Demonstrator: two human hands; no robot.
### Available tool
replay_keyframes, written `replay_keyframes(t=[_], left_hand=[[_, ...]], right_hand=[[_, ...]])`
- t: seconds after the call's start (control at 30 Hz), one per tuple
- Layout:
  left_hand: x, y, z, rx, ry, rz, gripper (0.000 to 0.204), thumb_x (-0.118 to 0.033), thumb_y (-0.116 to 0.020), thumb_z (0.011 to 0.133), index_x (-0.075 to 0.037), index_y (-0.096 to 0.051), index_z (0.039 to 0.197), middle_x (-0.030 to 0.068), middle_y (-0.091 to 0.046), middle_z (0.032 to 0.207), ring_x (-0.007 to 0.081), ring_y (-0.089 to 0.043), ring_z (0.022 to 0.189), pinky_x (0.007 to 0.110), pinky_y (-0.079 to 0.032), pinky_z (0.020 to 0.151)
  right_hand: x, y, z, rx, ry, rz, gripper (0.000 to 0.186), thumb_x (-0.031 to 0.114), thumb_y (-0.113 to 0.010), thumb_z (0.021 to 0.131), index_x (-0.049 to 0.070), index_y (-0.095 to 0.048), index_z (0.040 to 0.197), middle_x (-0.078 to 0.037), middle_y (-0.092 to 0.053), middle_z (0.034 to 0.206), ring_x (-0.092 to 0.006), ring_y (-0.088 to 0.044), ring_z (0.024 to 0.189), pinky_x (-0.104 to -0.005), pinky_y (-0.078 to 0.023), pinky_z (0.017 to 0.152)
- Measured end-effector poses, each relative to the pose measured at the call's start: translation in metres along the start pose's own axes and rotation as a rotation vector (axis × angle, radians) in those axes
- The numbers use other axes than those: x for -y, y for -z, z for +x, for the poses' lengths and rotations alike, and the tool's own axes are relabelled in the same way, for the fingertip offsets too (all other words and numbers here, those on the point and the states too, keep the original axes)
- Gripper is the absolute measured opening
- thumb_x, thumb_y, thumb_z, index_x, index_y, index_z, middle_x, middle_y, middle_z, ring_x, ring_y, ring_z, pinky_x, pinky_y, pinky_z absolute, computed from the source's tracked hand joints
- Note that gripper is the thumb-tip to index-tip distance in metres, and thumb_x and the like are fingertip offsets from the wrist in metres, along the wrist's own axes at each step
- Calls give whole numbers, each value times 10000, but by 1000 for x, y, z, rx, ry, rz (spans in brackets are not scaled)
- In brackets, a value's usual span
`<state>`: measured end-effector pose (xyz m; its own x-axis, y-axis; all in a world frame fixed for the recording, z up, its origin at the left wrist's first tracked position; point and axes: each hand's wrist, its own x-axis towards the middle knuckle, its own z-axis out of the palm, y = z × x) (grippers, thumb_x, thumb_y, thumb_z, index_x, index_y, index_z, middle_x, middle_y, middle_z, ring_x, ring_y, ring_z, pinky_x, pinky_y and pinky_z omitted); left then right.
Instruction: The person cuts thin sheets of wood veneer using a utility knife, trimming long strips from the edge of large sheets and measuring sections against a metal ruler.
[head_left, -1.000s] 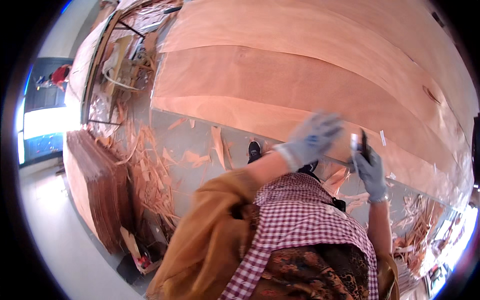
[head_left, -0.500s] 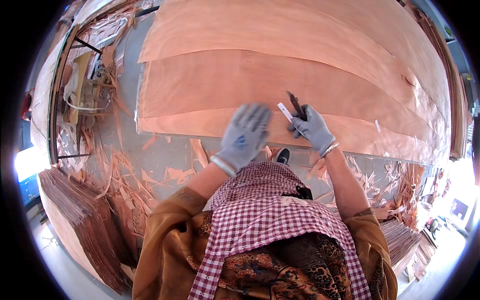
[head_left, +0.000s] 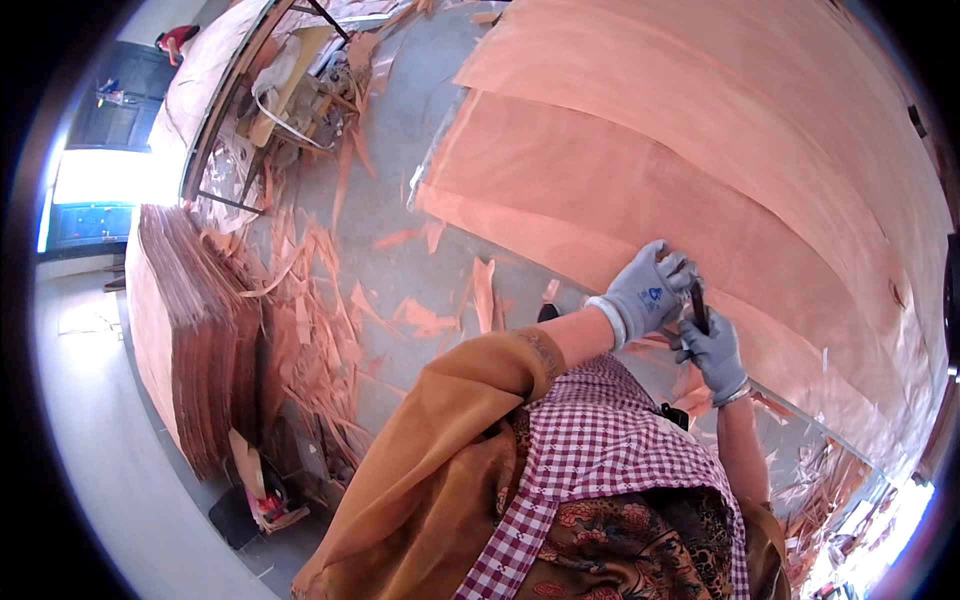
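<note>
My right hand (head_left: 714,358), in a grey work glove, is wrapped round a slim dark hand tool (head_left: 700,308) that points away from me. My left hand (head_left: 648,292), gloved the same way, has its fingers curled together close beside the tool's far end. What the left fingers hold, if anything, is too small to make out. Both hands are over the near edge of a broad table of thin reddish wood veneer sheets (head_left: 590,170), whose edges overlap in long curved lines.
Torn veneer strips (head_left: 325,300) litter the grey floor along the table. A tall stack of veneer (head_left: 205,330) stands at the left. Behind it is a metal-framed rack (head_left: 225,110) with scraps beneath. Another person (head_left: 177,42) shows at the far upper left.
My view has swung left. My left hand has come over to the right hand, and its spread fingers have curled. The white strip beside the tool no longer shows plainly.
</note>
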<state>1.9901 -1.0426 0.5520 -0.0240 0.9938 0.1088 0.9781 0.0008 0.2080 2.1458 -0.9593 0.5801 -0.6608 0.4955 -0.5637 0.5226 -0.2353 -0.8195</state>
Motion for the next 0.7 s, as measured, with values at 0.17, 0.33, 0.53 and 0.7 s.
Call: replay_keyframes(t=[0.17, 0.33, 0.53, 0.7], left_hand=[[28, 18, -18, -27, -120, -149, 441, -338, -561, 811, -209, -545, 1233, 1, -446, 1362, 199, -390, 1270, 436, -267, 1079], [126, 72, -111, -178, 120, -98, 384, -232, -587, 798, -140, -590, 1171, 65, -469, 1340, 288, -387, 1262, 490, -268, 1072], [228, 112, -226, -315, 323, 117, 326, -235, -615, 807, -175, -631, 1128, 57, -525, 1250, 281, -466, 1167, 514, -284, 1046], [257, 91, -239, -230, 256, 118, 347, -292, -624, 811, -206, -625, 1146, 22, -536, 1216, 242, -472, 1157, 527, -250, 1058]], right_hand=[[40, -22, -14, 61, -17, 54, 183, 150, -540, 916, -11, -548, 1002, -72, -626, 774, -91, -557, 586, -220, -467, 524], [42, -61, 4, 91, 69, 68, 222, 167, -534, 925, -12, -509, 1052, -84, -640, 807, -103, -589, 627, -228, -477, 561], [76, -186, 43, 96, 30, 171, 245, 191, -541, 928, -13, -507, 1059, -88, -640, 826, -106, -589, 632, -231, -477, 573], [108, -270, 80, 96, 70, 317, 207, 146, -553, 919, -22, -499, 1026, -105, -634, 817, -121, -598, 633, -229, -470, 549]])
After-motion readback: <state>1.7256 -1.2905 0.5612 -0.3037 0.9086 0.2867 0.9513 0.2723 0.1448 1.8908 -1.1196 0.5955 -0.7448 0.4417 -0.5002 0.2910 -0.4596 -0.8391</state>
